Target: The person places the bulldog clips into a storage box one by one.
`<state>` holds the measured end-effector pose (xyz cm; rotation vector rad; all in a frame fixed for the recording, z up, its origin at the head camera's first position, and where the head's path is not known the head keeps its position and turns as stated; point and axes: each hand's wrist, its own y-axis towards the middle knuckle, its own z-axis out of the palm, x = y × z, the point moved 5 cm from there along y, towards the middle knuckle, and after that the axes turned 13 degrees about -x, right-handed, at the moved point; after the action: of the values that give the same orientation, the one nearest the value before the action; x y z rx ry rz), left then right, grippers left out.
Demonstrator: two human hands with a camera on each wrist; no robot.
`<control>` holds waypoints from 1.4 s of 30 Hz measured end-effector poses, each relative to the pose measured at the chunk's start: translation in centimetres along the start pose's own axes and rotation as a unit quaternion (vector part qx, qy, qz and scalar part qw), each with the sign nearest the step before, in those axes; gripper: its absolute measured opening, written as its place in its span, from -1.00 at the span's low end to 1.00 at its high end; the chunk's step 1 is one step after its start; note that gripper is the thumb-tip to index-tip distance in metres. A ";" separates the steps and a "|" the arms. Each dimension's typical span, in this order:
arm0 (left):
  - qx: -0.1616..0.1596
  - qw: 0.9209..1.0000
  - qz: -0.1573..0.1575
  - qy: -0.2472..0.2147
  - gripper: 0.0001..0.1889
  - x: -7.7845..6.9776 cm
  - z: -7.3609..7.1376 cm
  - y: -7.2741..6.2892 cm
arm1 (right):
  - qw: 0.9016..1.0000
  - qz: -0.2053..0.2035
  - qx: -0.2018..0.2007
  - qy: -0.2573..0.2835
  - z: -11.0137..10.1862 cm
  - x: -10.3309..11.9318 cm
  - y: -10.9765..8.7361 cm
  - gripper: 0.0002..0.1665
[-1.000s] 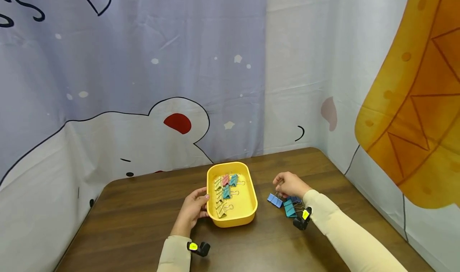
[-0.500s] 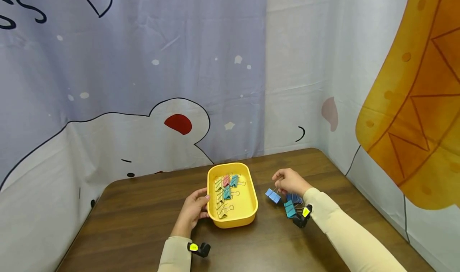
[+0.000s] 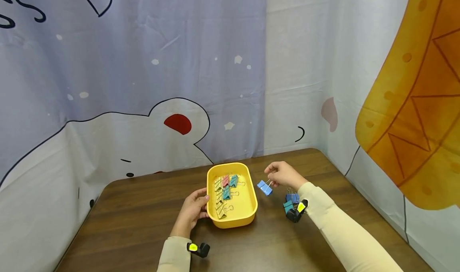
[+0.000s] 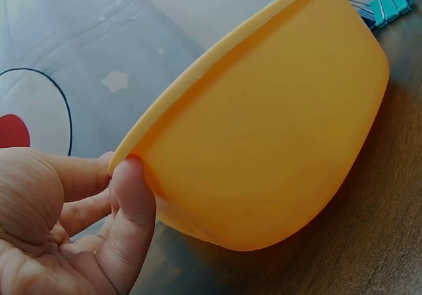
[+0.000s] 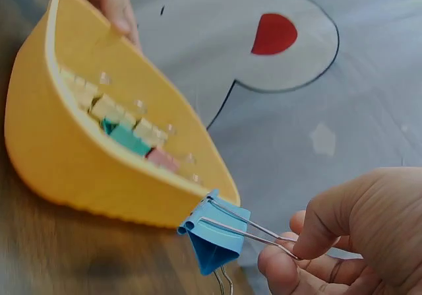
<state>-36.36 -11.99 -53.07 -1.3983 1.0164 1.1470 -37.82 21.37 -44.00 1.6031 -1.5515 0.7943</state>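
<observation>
My left hand (image 3: 193,209) grips the left side of a yellow plastic tray (image 3: 246,204); in the left wrist view, thumb and fingers pinch its rim. Several binder clips lie inside along the left half: yellow clips (image 3: 220,211), a pink one (image 3: 225,180) and teal ones (image 3: 226,192). Just right of the tray, my right hand (image 3: 285,174) pinches a blue binder clip (image 3: 264,187) by a wire handle. The right wrist view shows this clip (image 5: 204,255) hanging off the fingertips, its body overlapping the tray's near edge in that view.
On the brown wooden table (image 3: 136,220), a darker blue binder clip (image 3: 292,198) and a teal one (image 3: 288,206) lie beneath my right wrist, partly covered by the wrist camera (image 3: 295,213). A printed curtain (image 3: 215,64) hangs behind the table.
My right hand has lifted the blue binder clip away from the other clips and carried it left toward the tray. The left hand and tray have stayed in place.
</observation>
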 end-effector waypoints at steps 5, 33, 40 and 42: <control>-0.002 1.000 0.003 -0.001 -0.54 -0.1 0.0 0.0 | 1.000 -0.004 0.002 0.001 1.1 1.7 0.3 -0.77; 0.004 1.000 0.008 -0.007 -0.52 -0.4 0.2 -0.1 | 0.997 0.003 0.059 0.043 8.6 5.3 -0.6 -0.74; 0.002 1.000 0.000 -0.005 -0.53 -0.2 0.1 -0.2 | 0.997 0.006 0.066 0.045 10.2 5.1 -1.4 -0.75; 0.003 1.000 0.002 -0.006 -0.53 -0.2 0.0 -0.2 | 0.997 0.006 0.064 0.041 10.5 5.1 -1.5 -0.75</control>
<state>-36.19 -11.92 -52.82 -1.3844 1.0127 1.1531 -36.68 9.75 -45.32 1.6318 -1.4782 0.9715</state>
